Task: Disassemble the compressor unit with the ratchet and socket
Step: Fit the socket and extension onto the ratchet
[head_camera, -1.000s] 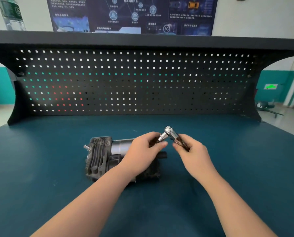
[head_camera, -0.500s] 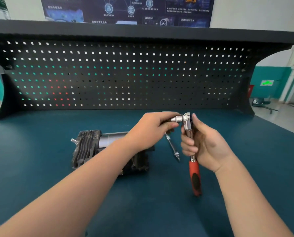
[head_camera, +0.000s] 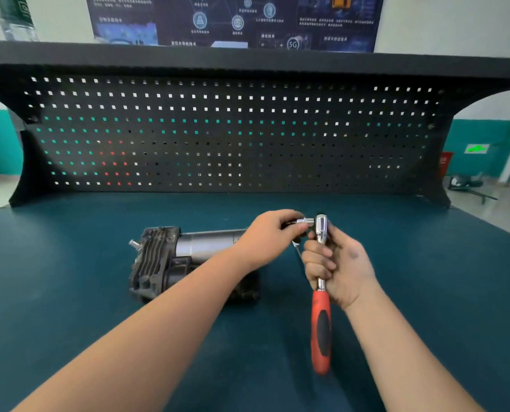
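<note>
While both hands work above a dark teal bench (head_camera: 69, 292) with a matte mat surface, the compressor (head_camera: 170, 260) lies on its side at left centre. Its left end is a dark, ribbed cast head, grimy, with a small pale nipple projecting left; a smooth grey metal cylinder runs right from it, and the left forearm crosses over its right end.

Left hand (head_camera: 268, 236): fingers and thumb pinch a small bright socket (head_camera: 305, 223), held level and seated against the side of the ratchet (head_camera: 320, 292) head. A thin metal rod (head_camera: 297, 251) slants down below this hand; which hand carries it cannot be told.

Right hand (head_camera: 337, 263): fingers curled round the polished chrome shank just under the rounded head. The tool stands near upright, head uppermost, with the red grip and its black inlay hanging free below the fist.

Behind, a black pegboard (head_camera: 233, 138) with square perforations spans the bench under a flat shelf; a dark poster (head_camera: 233, 22) hangs on the wall above.

Compared with half a second ago, the grips are unchanged, and the socket remains at the ratchet head. The right fingers have closed more tightly on the shank. One second ago the ratchet lay slanted and low over the compressor, its handle hidden.

The compressor sits just left of and below the left hand, untouched by either hand; the forearm passes over it.
</note>
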The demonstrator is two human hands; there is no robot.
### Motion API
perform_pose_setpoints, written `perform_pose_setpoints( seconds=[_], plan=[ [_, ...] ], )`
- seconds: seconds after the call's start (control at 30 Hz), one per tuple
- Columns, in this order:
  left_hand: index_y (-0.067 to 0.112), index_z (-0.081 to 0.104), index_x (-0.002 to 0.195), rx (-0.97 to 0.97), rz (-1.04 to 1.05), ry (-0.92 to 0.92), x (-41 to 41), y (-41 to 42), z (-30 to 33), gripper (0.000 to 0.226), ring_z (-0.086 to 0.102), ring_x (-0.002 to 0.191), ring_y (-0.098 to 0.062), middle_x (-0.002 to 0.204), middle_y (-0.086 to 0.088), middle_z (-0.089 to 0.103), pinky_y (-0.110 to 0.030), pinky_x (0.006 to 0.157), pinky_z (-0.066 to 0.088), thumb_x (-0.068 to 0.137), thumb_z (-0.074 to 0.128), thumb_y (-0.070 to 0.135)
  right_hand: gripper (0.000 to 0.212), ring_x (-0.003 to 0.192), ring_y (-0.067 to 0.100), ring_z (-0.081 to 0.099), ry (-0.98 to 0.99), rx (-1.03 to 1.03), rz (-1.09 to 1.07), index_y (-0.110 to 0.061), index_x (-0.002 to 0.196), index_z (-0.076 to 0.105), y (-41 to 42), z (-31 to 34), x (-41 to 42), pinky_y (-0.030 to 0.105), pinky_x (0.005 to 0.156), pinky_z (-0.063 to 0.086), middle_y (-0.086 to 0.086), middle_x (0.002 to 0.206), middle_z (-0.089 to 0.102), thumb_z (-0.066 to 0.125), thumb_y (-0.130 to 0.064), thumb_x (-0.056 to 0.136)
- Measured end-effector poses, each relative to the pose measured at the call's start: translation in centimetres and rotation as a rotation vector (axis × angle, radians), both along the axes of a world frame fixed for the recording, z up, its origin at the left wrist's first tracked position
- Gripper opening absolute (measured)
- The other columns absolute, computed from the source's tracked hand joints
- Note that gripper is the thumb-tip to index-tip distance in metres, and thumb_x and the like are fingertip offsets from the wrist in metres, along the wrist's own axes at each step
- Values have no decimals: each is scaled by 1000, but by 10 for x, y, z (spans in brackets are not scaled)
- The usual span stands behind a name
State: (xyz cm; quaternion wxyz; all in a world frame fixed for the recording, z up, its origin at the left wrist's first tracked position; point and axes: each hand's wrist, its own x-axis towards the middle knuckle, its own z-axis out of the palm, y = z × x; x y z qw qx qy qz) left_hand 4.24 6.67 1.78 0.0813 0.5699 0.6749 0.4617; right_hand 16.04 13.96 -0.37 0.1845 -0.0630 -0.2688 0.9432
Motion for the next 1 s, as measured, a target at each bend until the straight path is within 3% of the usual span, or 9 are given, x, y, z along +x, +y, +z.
perform_pose_setpoints(
  seconds=[0.17,0.33,0.53,0.67,0.77,0.87,0.93,1.0],
  plan=[
    [9,63,101,6,-19,-62,-1,1,-3,11,59,75,-14,86,-3,66,-41,87,50,92,58,13,38,40,3,11,-1,-10,20,-5,64,59,2,-2,-2,16,27,18,-4,42,31,50,-36,85],
    [11,58,93,2,-31,-97,-2,-2,-1,7,56,68,-14,70,2,61,-41,81,50,93,57,18,31,40,3,12,-11,-1,12,-9,70,51,4,1,0,16,27,18,-4,42,31,52,-35,85],
    [17,55,89,-10,-19,-90,1,-1,0,6,53,72,-22,70,1,61,-45,71,50,94,55,20,35,41,3,10,-49,16,7,-5,66,53,6,7,6,15,27,17,-4,42,30,50,-34,85],
    [19,56,87,30,10,-65,0,1,-3,7,55,69,-13,71,0,60,-33,76,48,94,55,18,32,41,2,10,-63,4,7,-5,67,51,4,11,7,15,27,15,-4,41,29,51,-33,84],
    [16,63,94,59,44,20,1,3,-7,8,54,68,-12,72,1,59,-21,71,43,93,55,17,30,41,1,10,-68,-6,11,-5,68,51,4,12,6,14,28,15,-4,42,29,52,-31,83],
    [12,65,93,168,225,153,-4,2,-14,13,51,67,-16,67,4,55,-19,59,36,94,54,19,18,40,1,18,123,-242,83,-5,69,49,28,8,21,16,30,19,-7,48,26,56,-17,81],
    [14,62,86,251,330,4,-10,0,-15,18,47,59,-13,65,6,55,-13,49,35,96,51,24,14,40,3,23,292,-405,43,-3,69,49,53,5,41,19,32,23,-7,51,28,57,-8,80],
    [17,61,87,186,336,-130,-12,4,-12,19,45,60,-12,72,2,60,-10,46,33,96,50,29,16,42,-1,18,195,-293,-189,-6,71,49,72,5,55,17,31,20,-5,46,30,56,-16,81]
  ],
)
